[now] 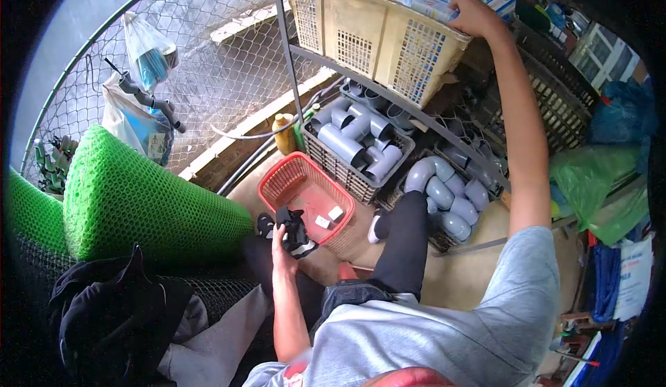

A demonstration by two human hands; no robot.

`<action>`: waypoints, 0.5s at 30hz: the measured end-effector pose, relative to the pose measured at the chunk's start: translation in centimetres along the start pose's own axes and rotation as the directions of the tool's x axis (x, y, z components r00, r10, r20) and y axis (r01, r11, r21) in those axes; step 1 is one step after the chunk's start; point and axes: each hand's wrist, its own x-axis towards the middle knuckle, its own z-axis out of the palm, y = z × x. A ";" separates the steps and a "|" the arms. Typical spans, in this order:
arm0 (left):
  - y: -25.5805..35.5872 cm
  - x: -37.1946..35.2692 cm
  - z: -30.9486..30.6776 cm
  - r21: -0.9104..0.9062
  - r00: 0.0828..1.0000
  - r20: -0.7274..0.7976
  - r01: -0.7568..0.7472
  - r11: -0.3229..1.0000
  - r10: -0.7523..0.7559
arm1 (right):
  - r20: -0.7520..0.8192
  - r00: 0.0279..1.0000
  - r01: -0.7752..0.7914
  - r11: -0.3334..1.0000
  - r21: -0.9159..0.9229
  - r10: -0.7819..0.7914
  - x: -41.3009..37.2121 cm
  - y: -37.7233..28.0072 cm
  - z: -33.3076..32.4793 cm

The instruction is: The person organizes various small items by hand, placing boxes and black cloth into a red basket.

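My left hand [283, 242] hangs low by my leg and grips a cluster of small black parts [294, 229] just in front of the red basket [279, 182]. My right hand [473, 13] reaches up to the beige basket [374, 36] on the top shelf and rests on a small clear-wrapped box [431, 6] at its rim. Several boxed items fill that basket.
Grey pipe elbows [354, 137] fill a dark crate on the lower shelf, more grey pipe fittings [444, 196] lie in a crate to its right. Two small white pieces lie in the red basket. A green mesh roll [139, 199] lies left; wire fence behind; green bags right.
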 end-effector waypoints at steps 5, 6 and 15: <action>1.9 -1.5 2.8 0.072 0.996 0.058 -0.070 0.995 0.066 | -0.202 0.978 0.061 0.995 0.084 -0.043 -1.6 -0.7 -0.2; 2.4 -1.9 3.4 0.073 0.996 0.059 -0.075 0.995 0.070 | -0.206 0.978 0.062 0.994 0.087 -0.043 -2.0 -0.7 -0.2; 7.4 -1.6 11.6 -0.037 0.932 0.105 -0.345 0.938 0.346 | -0.292 0.937 0.341 -0.317 0.885 0.194 -17.7 -11.7 0.4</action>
